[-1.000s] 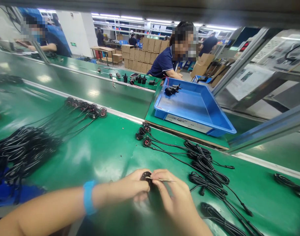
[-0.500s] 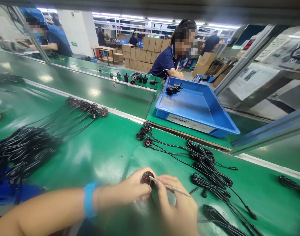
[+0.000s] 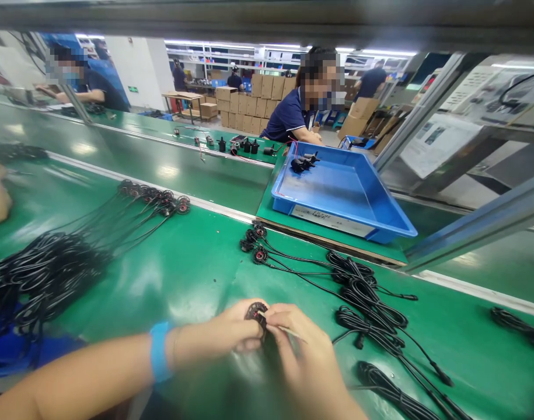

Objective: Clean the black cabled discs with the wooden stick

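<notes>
My left hand [image 3: 231, 332] is closed around a small round black part [image 3: 255, 312] with a red centre, held just above the green bench. A blue band sits on that wrist. My right hand [image 3: 299, 353] pinches a thin pale stick [image 3: 284, 330] whose tip touches the round part. Three more round parts [image 3: 254, 244] with black cables lie a little beyond my hands, their coiled cables [image 3: 363, 297] running off to the right.
A big heap of black cables [image 3: 39, 274] with a row of round parts [image 3: 155, 192] lies at left. A blue tray [image 3: 337, 192] holding black pieces stands beyond the belt. A person in a dark shirt works opposite; another sits far left. A metal frame post [image 3: 477, 227] crosses at right.
My right hand drew in closer to the round part, and the stick now shows shorter past my fingers. The left hand kept hold of the part.
</notes>
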The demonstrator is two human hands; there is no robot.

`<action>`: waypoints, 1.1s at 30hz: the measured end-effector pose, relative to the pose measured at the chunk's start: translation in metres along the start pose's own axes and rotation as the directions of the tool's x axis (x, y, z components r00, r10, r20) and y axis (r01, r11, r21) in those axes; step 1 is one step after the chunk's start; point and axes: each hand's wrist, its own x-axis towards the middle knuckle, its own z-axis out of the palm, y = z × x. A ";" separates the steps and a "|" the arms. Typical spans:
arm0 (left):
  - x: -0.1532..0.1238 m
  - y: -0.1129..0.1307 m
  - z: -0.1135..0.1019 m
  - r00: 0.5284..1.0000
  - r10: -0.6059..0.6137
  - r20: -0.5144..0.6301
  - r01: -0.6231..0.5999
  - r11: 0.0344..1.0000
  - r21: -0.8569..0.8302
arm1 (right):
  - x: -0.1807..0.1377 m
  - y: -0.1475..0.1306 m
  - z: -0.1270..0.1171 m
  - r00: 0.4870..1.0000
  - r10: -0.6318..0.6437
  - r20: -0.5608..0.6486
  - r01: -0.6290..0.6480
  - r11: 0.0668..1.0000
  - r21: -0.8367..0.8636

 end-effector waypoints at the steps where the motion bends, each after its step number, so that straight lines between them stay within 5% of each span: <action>1: 0.001 -0.001 -0.002 1.000 -0.006 0.015 0.006 1.000 0.000 | 0.000 -0.001 -0.003 0.999 0.038 -0.018 -0.037 0.998 0.044; 6: 0.001 -0.001 -0.006 0.996 -0.017 0.091 0.018 1.000 -0.009 | 0.001 -0.007 -0.019 0.985 0.168 -0.035 -0.155 0.960 0.231; 11: -0.001 0.005 -0.004 0.994 -0.036 0.108 0.037 0.999 -0.006 | -0.002 -0.006 -0.017 0.986 0.132 0.100 -0.154 0.952 0.263; 20: 0.002 0.006 -0.008 0.957 -0.075 0.280 0.081 0.997 -0.008 | -0.005 -0.001 -0.016 0.984 -0.016 0.180 -0.014 0.986 0.163; 26: 0.002 0.005 -0.009 0.955 -0.102 0.278 0.109 0.994 -0.012 | -0.003 0.001 -0.018 0.972 -0.078 0.222 0.034 0.981 0.193; 33: 0.002 0.004 -0.009 0.969 -0.077 0.235 0.082 0.997 -0.012 | -0.005 0.007 -0.009 0.993 -0.099 0.062 0.099 0.995 -0.003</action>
